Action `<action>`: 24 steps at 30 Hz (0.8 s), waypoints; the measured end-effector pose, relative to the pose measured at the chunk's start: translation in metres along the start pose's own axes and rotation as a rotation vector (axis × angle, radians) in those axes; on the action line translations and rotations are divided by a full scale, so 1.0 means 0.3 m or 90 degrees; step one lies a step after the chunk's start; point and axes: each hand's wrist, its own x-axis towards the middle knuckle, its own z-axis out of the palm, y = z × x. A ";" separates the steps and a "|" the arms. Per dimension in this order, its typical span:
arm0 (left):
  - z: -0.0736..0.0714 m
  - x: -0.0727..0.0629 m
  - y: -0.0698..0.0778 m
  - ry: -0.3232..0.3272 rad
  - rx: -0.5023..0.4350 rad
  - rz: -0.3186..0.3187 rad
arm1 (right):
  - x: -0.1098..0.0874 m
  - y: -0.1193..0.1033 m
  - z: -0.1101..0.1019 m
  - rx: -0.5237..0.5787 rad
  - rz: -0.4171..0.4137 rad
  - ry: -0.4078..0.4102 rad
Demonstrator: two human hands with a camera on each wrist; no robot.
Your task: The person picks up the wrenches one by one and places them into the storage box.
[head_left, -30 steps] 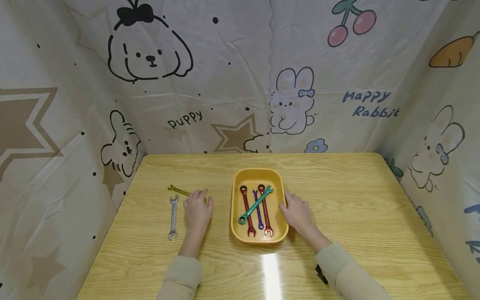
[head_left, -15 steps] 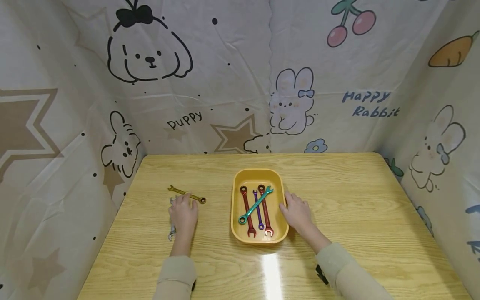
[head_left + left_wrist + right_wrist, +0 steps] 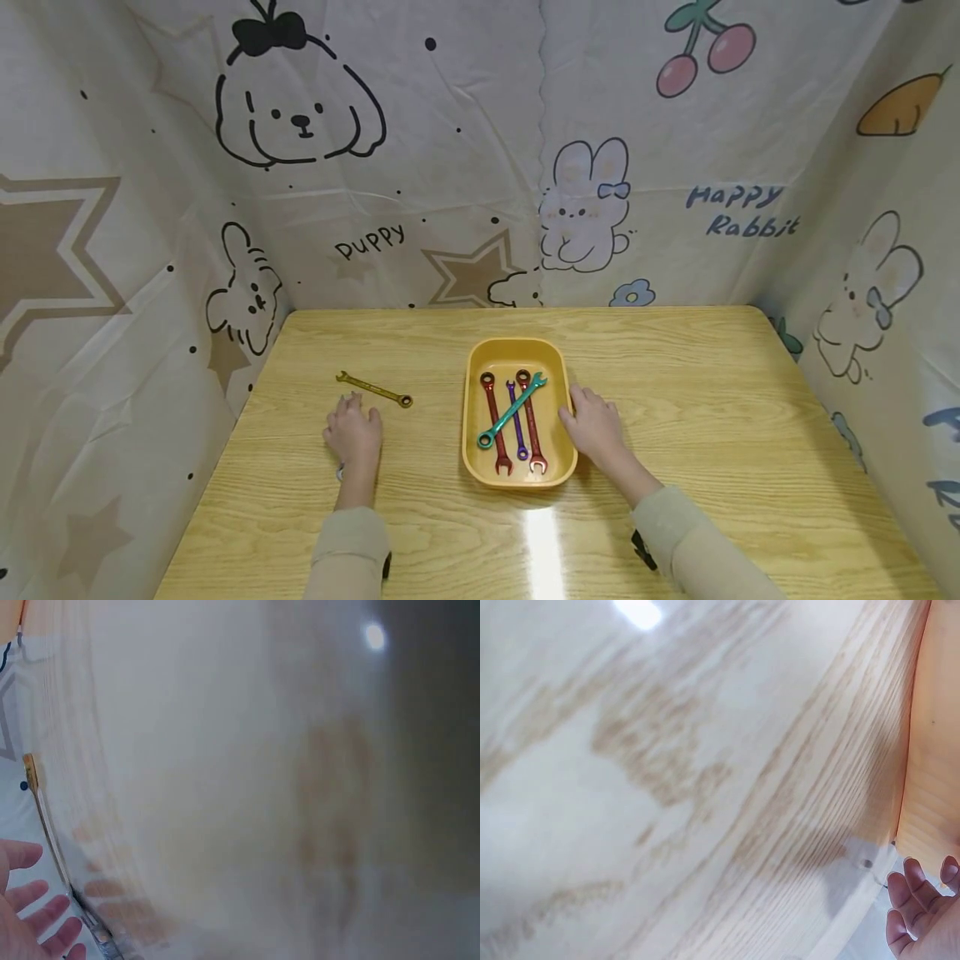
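Note:
My left hand is over a silver wrench, covering most of it in the head view; only a bit of the wrench's end peeks out beside the wrist. In the left wrist view its fingers are spread and relaxed, near the silver wrench. Just beyond the fingertips lies a gold wrench, slanting across the table. My right hand rests at the right side of a yellow tray, thumb at the rim, fingers loosely bent. Two red wrenches, a purple one and a teal one lie inside.
The wood-grain table is enclosed at the back and sides by printed cloth. Glare shows on the table in front of the tray.
My left hand has moved left from beside the gold wrench to over the silver one, uncovering the gold wrench. The right hand, tray and wrenches inside have stayed put.

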 end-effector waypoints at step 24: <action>-0.001 0.005 -0.040 -0.014 0.001 -0.099 | -0.002 -0.003 -0.008 0.016 0.009 0.000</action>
